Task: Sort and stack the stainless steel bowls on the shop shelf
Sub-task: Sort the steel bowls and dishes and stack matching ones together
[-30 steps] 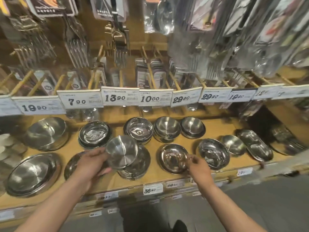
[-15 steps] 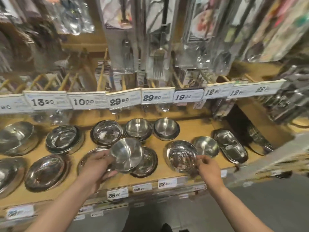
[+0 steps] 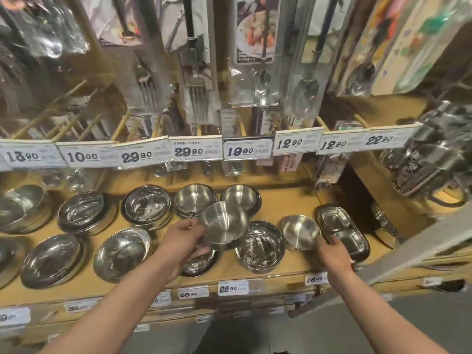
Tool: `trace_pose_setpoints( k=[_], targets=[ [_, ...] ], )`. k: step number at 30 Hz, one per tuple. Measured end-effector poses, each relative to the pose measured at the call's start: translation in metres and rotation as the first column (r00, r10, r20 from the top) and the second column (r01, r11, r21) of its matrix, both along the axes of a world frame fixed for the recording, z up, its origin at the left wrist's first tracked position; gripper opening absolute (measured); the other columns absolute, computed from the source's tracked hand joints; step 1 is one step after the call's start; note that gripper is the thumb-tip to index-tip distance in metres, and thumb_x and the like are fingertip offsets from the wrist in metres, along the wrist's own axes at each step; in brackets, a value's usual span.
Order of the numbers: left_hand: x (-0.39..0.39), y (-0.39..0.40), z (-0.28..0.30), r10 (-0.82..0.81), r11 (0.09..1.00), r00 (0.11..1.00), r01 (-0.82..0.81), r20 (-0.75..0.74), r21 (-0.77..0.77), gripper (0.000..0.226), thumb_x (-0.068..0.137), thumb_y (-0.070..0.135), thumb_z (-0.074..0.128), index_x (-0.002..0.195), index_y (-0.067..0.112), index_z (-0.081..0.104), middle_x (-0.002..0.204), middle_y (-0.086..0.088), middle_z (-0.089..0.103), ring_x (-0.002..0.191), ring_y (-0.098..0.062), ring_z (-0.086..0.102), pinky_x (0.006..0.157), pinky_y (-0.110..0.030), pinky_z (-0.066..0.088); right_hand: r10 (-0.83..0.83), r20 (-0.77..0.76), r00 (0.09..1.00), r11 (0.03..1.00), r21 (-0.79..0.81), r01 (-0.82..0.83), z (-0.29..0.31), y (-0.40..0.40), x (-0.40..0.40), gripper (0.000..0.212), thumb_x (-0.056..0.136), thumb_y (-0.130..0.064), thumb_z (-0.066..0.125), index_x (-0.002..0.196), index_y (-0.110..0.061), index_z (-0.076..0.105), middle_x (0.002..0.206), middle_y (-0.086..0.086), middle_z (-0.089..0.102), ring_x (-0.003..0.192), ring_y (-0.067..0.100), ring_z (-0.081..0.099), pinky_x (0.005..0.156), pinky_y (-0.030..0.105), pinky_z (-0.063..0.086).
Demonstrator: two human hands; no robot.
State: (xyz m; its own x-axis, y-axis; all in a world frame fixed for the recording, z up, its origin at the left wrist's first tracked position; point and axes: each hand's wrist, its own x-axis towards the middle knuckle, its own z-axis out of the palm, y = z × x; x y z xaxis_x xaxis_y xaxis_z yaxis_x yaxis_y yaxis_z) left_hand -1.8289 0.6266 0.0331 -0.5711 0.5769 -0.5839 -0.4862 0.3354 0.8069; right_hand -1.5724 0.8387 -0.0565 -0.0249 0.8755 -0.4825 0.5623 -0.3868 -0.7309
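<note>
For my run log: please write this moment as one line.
left hand: holds small steel bowl above shelf | right hand: grips rim of small bowl beside two-part tray | step: sorting

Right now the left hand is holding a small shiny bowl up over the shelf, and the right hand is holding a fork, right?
Not quite. In the head view the right hand holds no fork; it grips the rim of a small steel bowl on the shelf. The left hand does hold a small shiny bowl up.
</note>
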Motion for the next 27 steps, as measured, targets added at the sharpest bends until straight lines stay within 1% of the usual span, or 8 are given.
trace_pose_setpoints(
  k=[3, 6, 9, 13, 17, 19, 23, 27],
  targets=[
    [0.013, 0.021, 0.000, -0.042, 0.999, 0.998, 0.041, -0.036, -0.025, 0.012, 0.096, 0.004, 0.061, 0.106, 0.001, 0.066, 0.101, -0.019, 0.074, 0.080, -0.025, 0.075, 0.058, -0.026, 0.062, 0.049, -0.025, 0.998, 0.998, -0.035, -0.050, -0.007, 0.006, 0.001, 0.055, 0.096, -0.038, 0.061, 0.147, -0.019, 0.050, 0.138, 0.014, 0.062, 0.125, 0.036, 0.058, 0.109, 0.054, 0.044],
    [0.028, 0.044, -0.003, -0.106, 0.993, 0.991, 0.103, -0.076, -0.051, 0.016, 0.094, 0.006, 0.064, 0.110, 0.004, 0.063, 0.102, -0.016, 0.074, 0.085, -0.027, 0.077, 0.065, -0.028, 0.062, 0.030, -0.073, 0.997, 0.999, -0.041, -0.033, -0.014, 0.006, 0.004, 0.036, 0.094, -0.026, 0.068, 0.127, -0.015, 0.064, 0.107, 0.013, 0.075, 0.101, 0.034, 0.071, 0.094, 0.049, 0.056],
    [0.045, 0.071, -0.008, -0.169, 0.984, 0.983, 0.164, -0.076, -0.066, 0.025, 0.088, 0.006, 0.071, 0.111, 0.007, 0.062, 0.101, -0.015, 0.074, 0.081, -0.026, 0.077, 0.070, -0.034, 0.064, 0.039, -0.102, 0.994, 0.996, -0.077, -0.047, -0.021, 0.009, 0.009, 0.033, 0.095, -0.025, 0.064, 0.125, -0.014, 0.065, 0.111, 0.012, 0.074, 0.106, 0.034, 0.069, 0.100, 0.051, 0.053],
    [0.062, 0.121, -0.020, -0.298, 0.951, 0.945, 0.282, -0.134, -0.130, 0.031, 0.091, 0.007, 0.069, 0.121, 0.008, 0.061, 0.112, -0.013, 0.070, 0.095, -0.027, 0.074, 0.082, -0.040, 0.063, 0.043, -0.197, 0.980, 0.994, -0.088, -0.061, -0.023, 0.016, 0.013, 0.024, 0.097, -0.029, 0.056, 0.112, -0.017, 0.069, 0.108, 0.012, 0.074, 0.106, 0.036, 0.068, 0.101, 0.057, 0.050],
    [0.075, 0.167, -0.024, -0.443, 0.893, 0.850, 0.390, -0.286, -0.222, 0.017, 0.093, 0.003, 0.063, 0.107, 0.012, 0.059, 0.086, 0.000, 0.064, 0.062, -0.011, 0.069, 0.054, -0.022, 0.060, -0.035, -0.366, 0.930, 0.986, -0.167, -0.029, -0.017, 0.024, 0.010, 0.025, 0.098, -0.031, 0.054, 0.110, -0.017, 0.072, 0.105, 0.008, 0.077, 0.099, 0.026, 0.074, 0.093, 0.053, 0.058],
    [0.079, 0.185, -0.028, -0.523, 0.850, 0.766, 0.432, -0.374, -0.302, 0.015, 0.093, 0.004, 0.060, 0.101, 0.017, 0.059, 0.075, 0.002, 0.062, 0.052, -0.013, 0.068, 0.049, -0.024, 0.057, -0.073, -0.408, 0.910, 0.980, -0.199, -0.011, -0.013, 0.027, 0.010, 0.027, 0.099, -0.034, 0.054, 0.114, -0.020, 0.071, 0.103, 0.005, 0.079, 0.094, 0.021, 0.076, 0.090, 0.048, 0.061],
    [0.083, 0.208, -0.040, -0.663, 0.748, 0.612, 0.508, -0.431, -0.428, 0.020, 0.095, 0.014, 0.060, 0.110, 0.004, 0.069, 0.108, -0.015, 0.072, 0.096, -0.036, 0.071, 0.085, -0.046, 0.060, -0.067, -0.405, 0.912, 0.984, -0.177, -0.006, -0.007, 0.030, 0.013, 0.029, 0.100, -0.036, 0.057, 0.124, -0.022, 0.066, 0.110, 0.003, 0.074, 0.098, 0.020, 0.073, 0.083, 0.036, 0.063],
    [0.086, 0.213, -0.057, -0.672, 0.740, 0.562, 0.523, -0.482, -0.423, 0.019, 0.094, 0.021, 0.062, 0.105, 0.008, 0.071, 0.099, -0.011, 0.069, 0.096, -0.033, 0.069, 0.083, -0.041, 0.060, -0.019, -0.368, 0.930, 0.994, -0.109, -0.023, -0.012, 0.031, 0.015, 0.038, 0.098, -0.018, 0.064, 0.135, -0.021, 0.062, 0.112, 0.004, 0.072, 0.087, 0.013, 0.071, 0.060, 0.017, 0.056]
  ],
)
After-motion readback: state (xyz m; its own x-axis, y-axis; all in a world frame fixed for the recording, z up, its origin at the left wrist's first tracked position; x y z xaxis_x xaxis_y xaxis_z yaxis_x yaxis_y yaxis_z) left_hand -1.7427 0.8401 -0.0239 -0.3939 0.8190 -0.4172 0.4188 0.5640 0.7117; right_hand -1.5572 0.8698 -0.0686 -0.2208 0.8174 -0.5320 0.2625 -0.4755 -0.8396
